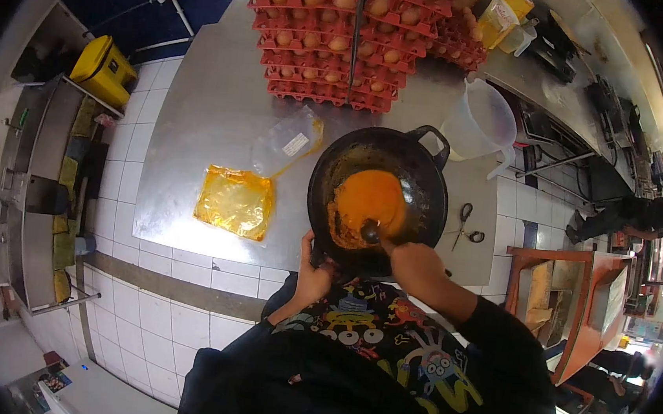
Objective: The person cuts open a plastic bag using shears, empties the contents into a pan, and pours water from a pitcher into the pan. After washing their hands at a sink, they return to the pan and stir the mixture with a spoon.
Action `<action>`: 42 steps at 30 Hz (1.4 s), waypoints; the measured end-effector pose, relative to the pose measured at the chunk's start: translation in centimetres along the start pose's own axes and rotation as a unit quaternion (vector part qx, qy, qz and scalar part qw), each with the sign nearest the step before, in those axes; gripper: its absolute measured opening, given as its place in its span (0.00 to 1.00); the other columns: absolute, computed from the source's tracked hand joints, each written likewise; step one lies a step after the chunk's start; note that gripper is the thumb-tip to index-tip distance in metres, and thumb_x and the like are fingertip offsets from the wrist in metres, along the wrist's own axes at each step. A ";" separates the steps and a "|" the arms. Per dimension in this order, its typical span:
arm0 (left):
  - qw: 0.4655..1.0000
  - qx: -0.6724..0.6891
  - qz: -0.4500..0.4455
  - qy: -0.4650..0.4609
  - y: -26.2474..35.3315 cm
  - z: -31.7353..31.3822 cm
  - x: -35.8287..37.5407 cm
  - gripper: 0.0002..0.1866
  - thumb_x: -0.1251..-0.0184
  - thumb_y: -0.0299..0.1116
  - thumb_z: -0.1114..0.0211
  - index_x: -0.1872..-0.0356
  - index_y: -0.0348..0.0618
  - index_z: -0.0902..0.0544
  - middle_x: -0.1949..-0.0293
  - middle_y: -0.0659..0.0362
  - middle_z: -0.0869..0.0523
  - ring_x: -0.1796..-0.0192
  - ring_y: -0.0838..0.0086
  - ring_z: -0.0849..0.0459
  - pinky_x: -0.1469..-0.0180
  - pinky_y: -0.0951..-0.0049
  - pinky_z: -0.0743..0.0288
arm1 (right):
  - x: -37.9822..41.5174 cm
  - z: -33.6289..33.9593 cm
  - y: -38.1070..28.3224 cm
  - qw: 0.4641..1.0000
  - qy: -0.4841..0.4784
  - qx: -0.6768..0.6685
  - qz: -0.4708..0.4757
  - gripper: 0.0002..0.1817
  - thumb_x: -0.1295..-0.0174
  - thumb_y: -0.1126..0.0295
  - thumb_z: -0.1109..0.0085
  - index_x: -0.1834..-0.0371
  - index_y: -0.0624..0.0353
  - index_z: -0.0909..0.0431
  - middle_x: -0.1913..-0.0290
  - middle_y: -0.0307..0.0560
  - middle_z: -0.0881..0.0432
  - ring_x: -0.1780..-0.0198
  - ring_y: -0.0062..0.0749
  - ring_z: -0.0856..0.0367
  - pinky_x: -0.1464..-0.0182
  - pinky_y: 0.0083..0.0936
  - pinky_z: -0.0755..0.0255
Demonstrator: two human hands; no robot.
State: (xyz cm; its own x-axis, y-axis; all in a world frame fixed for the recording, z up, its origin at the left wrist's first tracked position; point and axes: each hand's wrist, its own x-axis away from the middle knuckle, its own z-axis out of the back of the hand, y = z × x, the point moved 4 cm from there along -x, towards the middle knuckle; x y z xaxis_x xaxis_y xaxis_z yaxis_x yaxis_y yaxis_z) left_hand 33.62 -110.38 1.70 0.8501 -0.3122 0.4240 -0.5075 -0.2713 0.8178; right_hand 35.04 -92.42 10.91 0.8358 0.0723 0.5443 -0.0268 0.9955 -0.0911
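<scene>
A black wok (433, 208) with loop handles stands at the front of the steel table, holding a thick orange liquid (372, 196). My left hand (314, 279) is closed at the wok's near-left edge, where the near handle is mostly hidden by my fingers. My right hand (418, 268) is wrapped round the handle of a ladle (370, 231), whose dark round head rests in the orange liquid. Left of the wok lies a flat clear bag smeared with orange oil (235, 203). Behind it is another clear bag with a white label (294, 142). Black-handled scissors (466, 227) lie to the right.
Tall stacked red egg trays (333, 57) stand at the table's back. A translucent plastic jug (481, 124) sits behind the wok on the right. Farther off are a steel sink unit (34, 181), a yellow bin (105, 69), an orange-framed table (567, 306) and people at right.
</scene>
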 end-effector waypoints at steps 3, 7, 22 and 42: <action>0.999 -0.021 0.029 -0.004 0.1 0.0 0.1 0.38 0.45 0.13 0.54 0.34 0.55 0.50 0.65 0.58 0.25 0.68 0.79 0.26 0.69 0.80 0.29 | -0.5 -0.7 -0.9 0.999 -0.018 -0.045 0.000 0.25 0.42 0.74 0.57 0.38 0.56 0.33 0.69 0.55 0.19 0.65 0.48 0.18 0.62 0.40 0.24; 0.999 -0.029 0.001 -0.022 -0.3 0.0 -0.3 0.37 0.45 0.13 0.54 0.34 0.56 0.50 0.65 0.59 0.26 0.68 0.79 0.26 0.70 0.81 0.29 | -1.3 -0.2 -2.3 0.998 0.022 -0.059 0.015 0.27 0.44 0.74 0.55 0.37 0.56 0.35 0.69 0.56 0.19 0.66 0.48 0.18 0.65 0.39 0.24; 0.999 0.042 0.003 -0.007 -0.5 0.2 -0.4 0.38 0.49 0.12 0.55 0.35 0.55 0.49 0.65 0.59 0.25 0.65 0.76 0.25 0.64 0.77 0.26 | -0.3 -0.5 -0.2 0.980 0.163 0.081 0.082 0.29 0.49 0.74 0.48 0.39 0.48 0.31 0.61 0.50 0.24 0.64 0.40 0.19 0.66 0.31 0.24; 0.999 0.050 0.009 -0.015 -1.0 0.2 -0.7 0.36 0.49 0.13 0.54 0.37 0.53 0.47 0.64 0.58 0.27 0.69 0.78 0.26 0.70 0.80 0.30 | -4.8 -2.4 1.6 0.973 0.167 -0.156 0.025 0.21 0.42 0.73 0.52 0.44 0.48 0.26 0.67 0.59 0.20 0.66 0.48 0.19 0.64 0.41 0.26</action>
State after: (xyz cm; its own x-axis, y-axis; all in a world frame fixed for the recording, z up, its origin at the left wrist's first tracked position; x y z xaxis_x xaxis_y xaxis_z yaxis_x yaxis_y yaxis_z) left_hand 33.49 -110.03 0.52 0.8365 -0.3450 0.4258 -0.5360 -0.3535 0.7666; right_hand 32.28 -91.29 6.15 0.9705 0.0436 0.2371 0.0534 0.9203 -0.3876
